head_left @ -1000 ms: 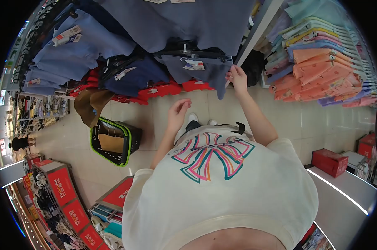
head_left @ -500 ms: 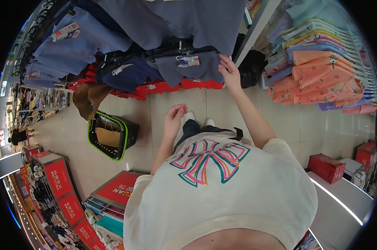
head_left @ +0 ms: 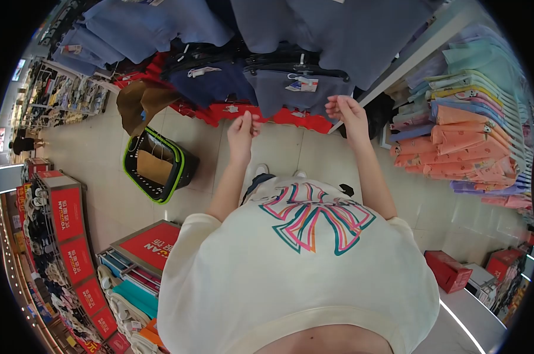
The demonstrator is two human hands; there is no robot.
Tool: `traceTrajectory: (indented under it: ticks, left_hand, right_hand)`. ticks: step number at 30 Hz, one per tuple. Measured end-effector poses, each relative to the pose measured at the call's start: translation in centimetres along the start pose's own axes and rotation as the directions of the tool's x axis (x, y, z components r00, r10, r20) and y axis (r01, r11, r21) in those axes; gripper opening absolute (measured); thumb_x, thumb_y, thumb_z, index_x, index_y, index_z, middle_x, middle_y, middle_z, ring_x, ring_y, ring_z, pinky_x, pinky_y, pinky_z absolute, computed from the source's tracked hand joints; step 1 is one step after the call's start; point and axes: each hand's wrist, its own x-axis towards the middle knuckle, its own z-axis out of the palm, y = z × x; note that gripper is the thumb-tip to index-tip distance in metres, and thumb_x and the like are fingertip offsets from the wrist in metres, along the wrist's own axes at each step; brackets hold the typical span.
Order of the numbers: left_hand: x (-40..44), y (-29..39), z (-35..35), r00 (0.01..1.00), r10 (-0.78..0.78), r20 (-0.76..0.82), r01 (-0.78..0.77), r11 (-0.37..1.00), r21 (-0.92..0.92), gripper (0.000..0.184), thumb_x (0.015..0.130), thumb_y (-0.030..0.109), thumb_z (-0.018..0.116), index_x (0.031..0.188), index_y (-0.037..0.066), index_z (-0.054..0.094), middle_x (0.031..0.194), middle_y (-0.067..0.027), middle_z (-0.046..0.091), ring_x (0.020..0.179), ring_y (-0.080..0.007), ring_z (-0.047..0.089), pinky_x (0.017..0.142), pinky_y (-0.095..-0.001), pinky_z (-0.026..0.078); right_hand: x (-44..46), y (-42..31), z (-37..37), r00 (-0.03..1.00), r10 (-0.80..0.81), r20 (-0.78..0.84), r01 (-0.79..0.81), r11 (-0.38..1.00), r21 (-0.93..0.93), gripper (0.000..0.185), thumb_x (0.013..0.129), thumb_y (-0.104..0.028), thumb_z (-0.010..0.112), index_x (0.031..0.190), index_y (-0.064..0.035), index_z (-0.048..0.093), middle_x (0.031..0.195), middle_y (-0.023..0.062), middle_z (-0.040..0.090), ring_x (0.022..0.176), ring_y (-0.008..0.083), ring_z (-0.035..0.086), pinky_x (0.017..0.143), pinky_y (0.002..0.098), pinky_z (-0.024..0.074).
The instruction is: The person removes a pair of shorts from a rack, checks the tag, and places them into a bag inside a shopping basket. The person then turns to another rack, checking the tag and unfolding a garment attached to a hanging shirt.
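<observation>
My left hand (head_left: 241, 134) is raised with its fingers curled in, just below the hem of the hanging clothes. My right hand (head_left: 349, 117) is also curled, at the lower right edge of a grey-blue garment (head_left: 278, 93). Whether either hand grips cloth, I cannot make out. The garment hangs on a black hanger (head_left: 323, 69) and carries a white paper tag (head_left: 302, 84). Left of it hangs a navy garment (head_left: 211, 85). Red garments (head_left: 305, 120) show underneath, and larger grey-blue tops (head_left: 314, 26) hang above.
A black shopping basket with a green rim (head_left: 177, 177) stands on the tiled floor, holding a brown paper-like item (head_left: 153, 167). A brown garment (head_left: 141, 106) hangs beside it. Orange printed clothes (head_left: 464, 144) hang at right. Red-signed displays (head_left: 154, 242) are at lower left; a red box (head_left: 447, 270) stands lower right.
My left hand has risen towards the hanging clothes. My right hand has moved slightly down and right, its fingers more curled. The view has shifted, with the rack now further right.
</observation>
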Motion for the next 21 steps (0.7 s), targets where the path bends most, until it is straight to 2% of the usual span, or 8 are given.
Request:
traceTrajectory:
  ticks: [4,8,11,13,15,17,19,21]
  left_hand:
    - [2.9,1.6,-2.3,0.998,0.037,-0.043,-0.041,0.994,-0.103,0.018,0.085,0.016,0.053,0.096,0.002,0.057,0.079,-0.0033,0.059,0.061,-0.0065,0.051,0.056,-0.0188,0.043]
    - [5.2,3.6,-5.6,0.999,0.029,-0.031,-0.034,0.987,-0.156,0.019,0.085,0.018,0.052,0.094,0.002,0.057,0.076,-0.0032,0.059,0.060,-0.0070,0.051,0.056,-0.0195,0.043]
    - [8.2,5.7,-10.3,0.998,0.046,-0.049,-0.056,0.977,-0.208,0.019,0.086,0.020,0.051,0.091,0.003,0.057,0.074,-0.0042,0.059,0.061,-0.0084,0.054,0.056,-0.0201,0.044]
    - [10.8,7.9,-13.3,0.973,0.139,-0.186,-0.177,0.962,-0.209,0.019,0.086,0.021,0.052,0.091,0.003,0.056,0.074,-0.0047,0.060,0.063,-0.0093,0.055,0.057,-0.0203,0.045]
    - [14.3,10.4,-17.7,0.929,0.287,-0.232,-0.320,0.940,-0.117,0.017,0.085,0.019,0.053,0.091,0.004,0.056,0.075,-0.0051,0.060,0.064,-0.0102,0.057,0.058,-0.0204,0.046]
    - [19.2,12.8,-23.1,0.841,0.381,-0.384,-0.436,0.898,-0.066,0.020,0.083,0.018,0.055,0.097,0.003,0.055,0.084,-0.0073,0.060,0.071,-0.0111,0.057,0.062,-0.0223,0.046]
    - [21.9,16.9,-25.3,0.666,0.442,-0.600,-0.450,0.880,0.149,0.028,0.081,0.016,0.057,0.103,0.000,0.051,0.097,-0.0106,0.057,0.082,-0.0146,0.055,0.069,-0.0263,0.045]
    - [25.3,19.3,-28.2,0.649,0.456,-0.609,-0.434,0.879,0.195,0.039,0.079,0.017,0.059,0.110,-0.003,0.047,0.106,-0.0125,0.052,0.092,-0.0183,0.051,0.078,-0.0301,0.042]
  right_hand:
    - [0.9,-0.7,2.3,0.996,-0.088,0.014,0.089,0.990,-0.113,0.024,0.087,-0.019,0.049,0.105,-0.0031,0.054,0.096,0.0065,0.058,0.085,0.0104,0.054,0.067,0.0216,0.0432]
    - [3.3,0.6,4.7,0.962,-0.265,-0.069,0.231,0.922,-0.311,0.034,0.081,-0.007,0.054,0.115,-0.0036,0.048,0.109,0.0085,0.053,0.092,0.0126,0.052,0.075,0.0241,0.0439]
    - [5.0,1.4,7.1,0.917,-0.380,-0.122,0.311,0.871,-0.379,0.038,0.081,-0.007,0.054,0.118,-0.0053,0.046,0.114,0.0099,0.049,0.095,0.0136,0.052,0.076,0.0246,0.0446]
    - [5.3,1.2,8.9,0.910,-0.394,-0.132,0.303,0.847,-0.436,0.034,0.081,-0.007,0.054,0.115,-0.0051,0.050,0.117,0.0105,0.046,0.095,0.0147,0.052,0.077,0.0249,0.0449]
    - [5.7,1.4,9.9,0.879,-0.464,-0.109,0.307,0.725,-0.617,0.032,0.081,-0.008,0.054,0.112,-0.0050,0.052,0.117,0.0097,0.046,0.094,0.0142,0.052,0.078,0.0245,0.0434]
    - [5.9,1.8,10.8,0.857,-0.476,-0.196,0.277,0.748,-0.603,0.028,0.080,-0.008,0.055,0.107,-0.0041,0.055,0.116,0.0101,0.047,0.094,0.0157,0.053,0.075,0.0241,0.0457]
    - [5.7,1.9,11.4,0.846,-0.463,-0.263,0.239,0.772,-0.589,0.026,0.080,-0.007,0.055,0.106,-0.0023,0.055,0.116,0.0118,0.046,0.096,0.0175,0.052,0.074,0.0253,0.0487]
    - [5.7,2.4,11.7,0.832,-0.477,-0.283,0.245,0.773,-0.585,0.029,0.080,-0.009,0.056,0.108,-0.0034,0.054,0.119,0.0102,0.045,0.097,0.0154,0.053,0.074,0.0235,0.0461]
